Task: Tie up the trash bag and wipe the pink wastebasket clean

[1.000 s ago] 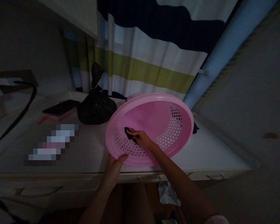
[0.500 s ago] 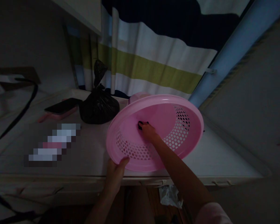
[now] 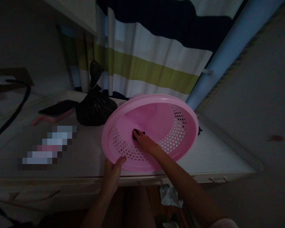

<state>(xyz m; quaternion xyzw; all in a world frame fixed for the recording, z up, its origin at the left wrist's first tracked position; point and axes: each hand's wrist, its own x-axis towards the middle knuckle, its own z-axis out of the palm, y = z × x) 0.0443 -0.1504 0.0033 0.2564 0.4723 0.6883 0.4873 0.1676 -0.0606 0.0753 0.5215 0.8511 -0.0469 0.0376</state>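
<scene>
A pink plastic basket (image 3: 154, 98) with rows of round holes is tilted on the white desk, its opening toward me. My left hand (image 3: 112, 169) grips the lower left of its rim, thumb on the inner side and the other fingers hidden below. Inside the basket, my right hand (image 3: 143, 141) is closed on a small black cloth-like piece (image 3: 135, 134), pressed against the pink inner surface. Dim light and the fingers hide much of the black piece.
A knotted black plastic bag (image 3: 96, 107) stands left of the basket. Further left lie a dark phone-like slab (image 3: 58, 107) on something pink and a blurred-out item (image 3: 49, 144). A striped curtain (image 3: 142, 66) hangs behind. A clear plastic bag (image 3: 169, 196) lies below the desk.
My right hand has moved the black piece a little down inside the basket. My left hand keeps its hold on the rim. The whole view has shifted slightly.
</scene>
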